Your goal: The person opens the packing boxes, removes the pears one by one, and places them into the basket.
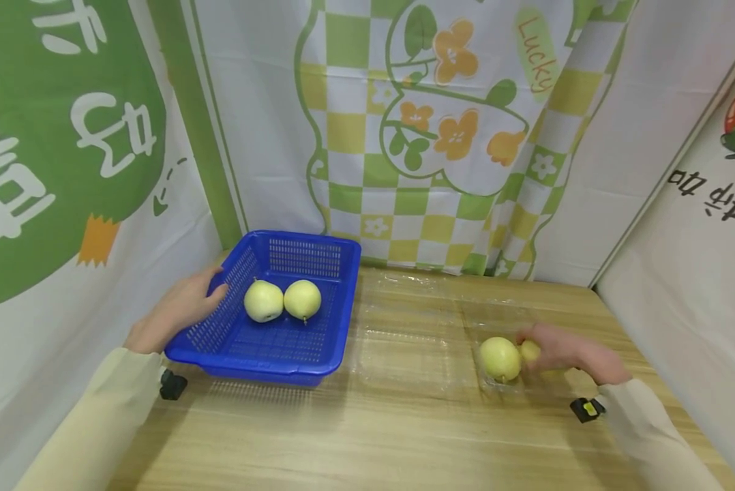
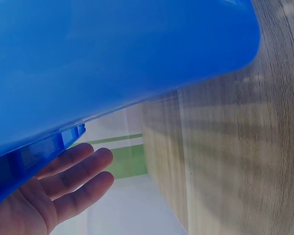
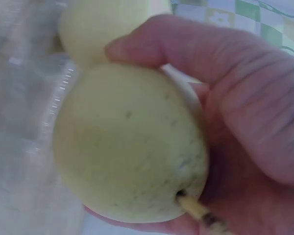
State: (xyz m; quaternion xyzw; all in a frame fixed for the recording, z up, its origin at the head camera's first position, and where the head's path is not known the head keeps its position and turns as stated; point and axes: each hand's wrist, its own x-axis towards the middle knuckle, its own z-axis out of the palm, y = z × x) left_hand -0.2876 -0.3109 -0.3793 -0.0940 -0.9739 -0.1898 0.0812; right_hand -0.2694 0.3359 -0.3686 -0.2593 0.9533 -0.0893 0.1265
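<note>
A blue plastic basket (image 1: 337, 341) stands on the left, with two pale yellow-green pears inside, a left pear (image 1: 263, 301) and a right pear (image 1: 303, 300). My left hand (image 1: 186, 300) holds the basket's left rim; in the left wrist view its fingers (image 2: 83, 191) reach beneath the rim, outside the wall. On the right, my right hand (image 1: 558, 351) grips a pear (image 3: 130, 147), its thumb lying across the top and the stem pointing toward the wrist. Right beside it, another pear (image 1: 500, 359) sits in a clear plastic container (image 1: 496, 387).
A second clear plastic container (image 1: 404, 358) lies open between the basket and the right hand. Everything stands on a wood-grain table (image 1: 367, 443). A patterned curtain (image 1: 398, 204) hangs along the back, and printed cloth panels flank both sides.
</note>
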